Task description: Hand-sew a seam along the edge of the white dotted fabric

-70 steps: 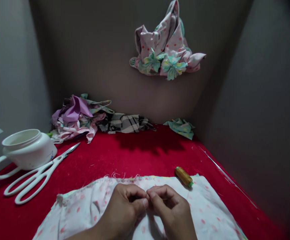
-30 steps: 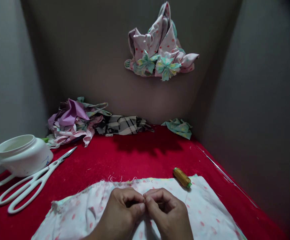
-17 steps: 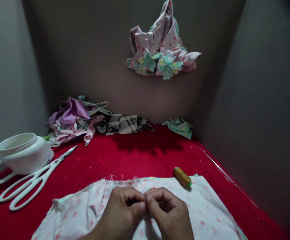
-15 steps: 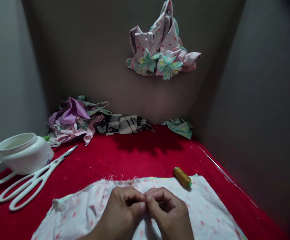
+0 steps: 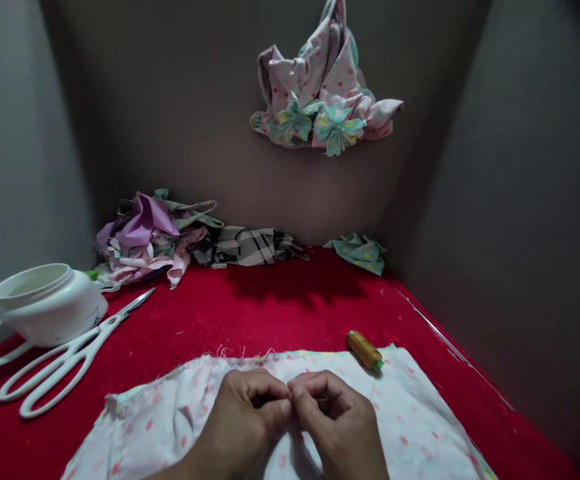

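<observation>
My left hand (image 5: 243,420) and my right hand (image 5: 340,423) meet fingertip to fingertip above a white cloth with pink spots (image 5: 160,427). Each has its thumb and forefinger pinched together. Whatever sits between the tips is too small to make out. The cloth lies spread under both hands, its far edge frayed with loose threads. A spool of golden-brown thread (image 5: 365,351) with green ends rests on the cloth's far edge, beyond my right hand.
On the left stand a white handled pot (image 5: 50,307) and white-handled scissors (image 5: 70,357) on the red table covering (image 5: 270,307). Fabric scraps (image 5: 145,233) lie piled along the back wall, with a green scrap (image 5: 357,253) farther right. A spotted fabric piece with bows (image 5: 320,87) hangs above.
The whole view has shifted very slightly. Both hands keep the same pinched pose, fingertips together, over the cloth.
</observation>
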Demonstrator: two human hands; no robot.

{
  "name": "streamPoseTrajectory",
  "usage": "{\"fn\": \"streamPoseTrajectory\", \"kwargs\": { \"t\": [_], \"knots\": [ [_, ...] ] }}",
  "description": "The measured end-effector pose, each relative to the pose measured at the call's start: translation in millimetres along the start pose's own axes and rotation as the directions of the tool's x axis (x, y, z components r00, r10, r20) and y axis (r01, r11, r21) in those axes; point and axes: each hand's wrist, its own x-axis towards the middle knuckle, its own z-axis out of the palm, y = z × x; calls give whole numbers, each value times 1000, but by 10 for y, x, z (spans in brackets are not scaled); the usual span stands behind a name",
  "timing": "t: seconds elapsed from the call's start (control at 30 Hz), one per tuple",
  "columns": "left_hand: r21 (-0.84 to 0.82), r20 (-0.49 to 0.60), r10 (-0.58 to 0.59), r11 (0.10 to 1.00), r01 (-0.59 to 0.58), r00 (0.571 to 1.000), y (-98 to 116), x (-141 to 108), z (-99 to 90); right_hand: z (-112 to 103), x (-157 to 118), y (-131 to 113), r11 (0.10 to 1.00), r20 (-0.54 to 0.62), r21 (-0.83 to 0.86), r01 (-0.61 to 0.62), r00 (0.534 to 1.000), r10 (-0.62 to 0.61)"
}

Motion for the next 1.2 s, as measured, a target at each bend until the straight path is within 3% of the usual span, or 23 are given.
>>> {"fn": "streamPoseTrajectory", "kwargs": {
  "t": [1.2],
  "knots": [
    [-67,17,-9,998,10,1000,-38,-30,4,7,-1,6,1000,3,5,-10,1000,10]
  ]
}}
